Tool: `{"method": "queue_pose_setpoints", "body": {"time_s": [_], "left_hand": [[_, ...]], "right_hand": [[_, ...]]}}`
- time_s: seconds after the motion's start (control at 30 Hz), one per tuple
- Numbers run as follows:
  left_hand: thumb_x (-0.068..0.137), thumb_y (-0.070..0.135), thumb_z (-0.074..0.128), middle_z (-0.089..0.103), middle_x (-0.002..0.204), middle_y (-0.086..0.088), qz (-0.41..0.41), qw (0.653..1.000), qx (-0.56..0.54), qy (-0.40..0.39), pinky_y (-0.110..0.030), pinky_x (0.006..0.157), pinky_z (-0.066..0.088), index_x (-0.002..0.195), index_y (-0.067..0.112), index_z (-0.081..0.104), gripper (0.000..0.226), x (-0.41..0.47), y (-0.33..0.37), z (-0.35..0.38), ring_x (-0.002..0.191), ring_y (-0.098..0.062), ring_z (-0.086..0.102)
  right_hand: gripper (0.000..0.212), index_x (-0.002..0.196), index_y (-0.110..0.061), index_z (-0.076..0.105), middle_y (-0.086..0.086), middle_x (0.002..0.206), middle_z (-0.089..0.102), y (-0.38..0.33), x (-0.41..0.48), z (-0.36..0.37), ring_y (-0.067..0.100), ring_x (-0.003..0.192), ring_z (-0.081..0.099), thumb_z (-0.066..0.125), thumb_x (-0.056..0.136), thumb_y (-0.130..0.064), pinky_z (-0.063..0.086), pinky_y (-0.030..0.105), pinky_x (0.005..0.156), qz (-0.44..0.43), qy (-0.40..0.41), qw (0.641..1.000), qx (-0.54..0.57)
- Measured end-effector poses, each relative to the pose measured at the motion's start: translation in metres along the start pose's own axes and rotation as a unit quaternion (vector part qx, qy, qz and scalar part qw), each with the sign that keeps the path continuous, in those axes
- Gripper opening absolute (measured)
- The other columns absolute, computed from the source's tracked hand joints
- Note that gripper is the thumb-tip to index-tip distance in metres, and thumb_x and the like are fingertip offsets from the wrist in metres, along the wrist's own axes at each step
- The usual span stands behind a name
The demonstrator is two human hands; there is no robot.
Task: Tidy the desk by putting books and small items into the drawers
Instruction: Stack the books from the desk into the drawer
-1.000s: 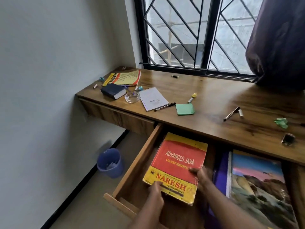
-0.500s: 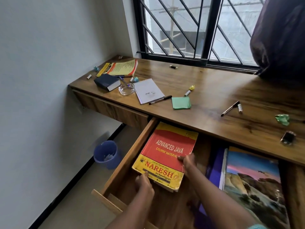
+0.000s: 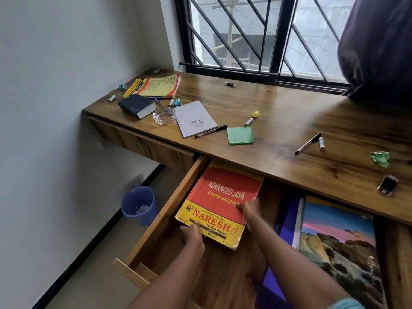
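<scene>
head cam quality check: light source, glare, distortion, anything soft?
Head view: daylight through the barred window backlights the scene; soft sheen on the brown wooden desk top; wide-angle bending tilts the white wall; red-and-yellow Java book title readable; forearms at the bottom edge slightly soft.

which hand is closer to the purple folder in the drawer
Right. The right hand rests on the red Java book's right edge, just left of the purple folder. The left hand grips the book's near-left corner, farther from the folder.
</scene>
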State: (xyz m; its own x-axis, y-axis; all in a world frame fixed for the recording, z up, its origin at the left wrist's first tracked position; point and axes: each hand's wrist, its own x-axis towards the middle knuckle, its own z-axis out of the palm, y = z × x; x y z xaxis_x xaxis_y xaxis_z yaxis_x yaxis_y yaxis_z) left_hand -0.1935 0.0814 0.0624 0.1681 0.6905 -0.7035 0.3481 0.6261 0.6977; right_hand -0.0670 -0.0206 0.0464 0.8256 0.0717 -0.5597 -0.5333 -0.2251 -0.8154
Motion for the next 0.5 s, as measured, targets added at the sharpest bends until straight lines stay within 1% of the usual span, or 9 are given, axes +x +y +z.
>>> {"method": "queue_pose_setpoints", "body": {"time_s": [0.07, 0.13, 0.17, 0.23, 0.27, 0.33, 0.4, 0.5], "left_hand": [[0.094, 0.008, 0.052, 0.058, 0.124, -0.021, 0.005, 0.999, 0.033, 0.009, -0.05, 0.102, 0.043, 0.124, 0.002, 0.047, 0.031, 0.004, -0.002, 0.0, 0.12, -0.038, 0.054], [0.094, 0.009, 0.052, 0.057, 0.124, -0.021, 0.006, 0.998, 0.055, 0.007, -0.05, 0.101, 0.043, 0.125, 0.001, 0.047, 0.032, 0.005, -0.003, 0.0, 0.12, -0.039, 0.053], [0.094, 0.009, 0.053, 0.057, 0.125, -0.021, 0.003, 0.998, 0.064, 0.008, -0.049, 0.101, 0.044, 0.125, 0.001, 0.047, 0.033, 0.004, -0.002, 0.0, 0.12, -0.039, 0.053], [0.094, 0.009, 0.054, 0.059, 0.124, -0.021, -0.001, 0.996, 0.084, -0.001, -0.047, 0.098, 0.047, 0.125, 0.0, 0.049, 0.033, 0.005, 0.0, -0.001, 0.118, -0.039, 0.056], [0.093, 0.009, 0.054, 0.06, 0.122, -0.021, 0.0, 0.995, 0.096, -0.008, -0.045, 0.095, 0.049, 0.123, 0.0, 0.051, 0.032, 0.006, 0.0, -0.001, 0.115, -0.038, 0.058], [0.092, 0.007, 0.052, 0.062, 0.118, -0.02, 0.003, 0.992, 0.124, -0.013, -0.039, 0.088, 0.052, 0.119, 0.0, 0.054, 0.027, 0.007, 0.003, -0.002, 0.109, -0.035, 0.062], [0.092, 0.007, 0.049, 0.061, 0.119, -0.021, 0.04, 0.985, 0.168, 0.0, -0.039, 0.087, 0.055, 0.119, 0.002, 0.051, 0.028, 0.007, 0.008, -0.002, 0.105, -0.035, 0.063], [0.093, 0.011, 0.05, 0.056, 0.122, -0.019, 0.101, 0.957, 0.27, -0.003, -0.033, 0.076, 0.056, 0.133, 0.003, 0.041, 0.041, -0.009, 0.025, -0.004, 0.099, -0.029, 0.065]], "right_hand": [[0.037, 0.114, -0.007, 0.053, 0.014, 0.105, 0.066, 0.0, 0.007, 0.005, 0.032, 0.092, 0.066, 0.064, 0.079, -0.004, 0.056, 0.045, 0.082, 0.007, 0.045, 0.997, -0.067], [0.034, 0.108, -0.007, 0.059, 0.014, 0.104, 0.068, -0.001, 0.007, 0.005, 0.033, 0.093, 0.066, 0.069, 0.076, -0.011, 0.055, 0.041, 0.083, 0.01, 0.094, 0.988, -0.12], [0.031, 0.105, -0.006, 0.063, 0.014, 0.105, 0.068, -0.003, 0.004, 0.005, 0.034, 0.094, 0.066, 0.07, 0.077, -0.013, 0.055, 0.04, 0.083, 0.013, 0.105, 0.986, -0.131], [0.027, 0.102, -0.004, 0.067, 0.015, 0.107, 0.068, -0.005, -0.001, 0.003, 0.035, 0.098, 0.065, 0.072, 0.078, -0.014, 0.053, 0.042, 0.086, 0.019, 0.107, 0.984, -0.142], [0.028, 0.103, -0.004, 0.067, 0.016, 0.109, 0.067, -0.006, -0.003, 0.002, 0.036, 0.101, 0.063, 0.073, 0.078, -0.015, 0.052, 0.044, 0.089, 0.024, 0.104, 0.983, -0.148], [0.039, 0.113, -0.002, 0.062, 0.019, 0.118, 0.062, -0.007, -0.007, 0.003, 0.038, 0.11, 0.059, 0.073, 0.079, -0.018, 0.048, 0.047, 0.095, 0.037, 0.101, 0.981, -0.163], [0.049, 0.125, 0.0, 0.05, 0.022, 0.129, 0.052, -0.011, -0.015, 0.007, 0.04, 0.116, 0.052, 0.067, 0.084, -0.019, 0.044, 0.049, 0.099, 0.043, 0.115, 0.977, -0.173], [0.046, 0.137, -0.003, 0.034, 0.021, 0.138, 0.036, -0.022, -0.04, 0.015, 0.041, 0.122, 0.044, 0.046, 0.095, -0.016, 0.039, 0.049, 0.1, 0.028, 0.178, 0.962, -0.205]]}}
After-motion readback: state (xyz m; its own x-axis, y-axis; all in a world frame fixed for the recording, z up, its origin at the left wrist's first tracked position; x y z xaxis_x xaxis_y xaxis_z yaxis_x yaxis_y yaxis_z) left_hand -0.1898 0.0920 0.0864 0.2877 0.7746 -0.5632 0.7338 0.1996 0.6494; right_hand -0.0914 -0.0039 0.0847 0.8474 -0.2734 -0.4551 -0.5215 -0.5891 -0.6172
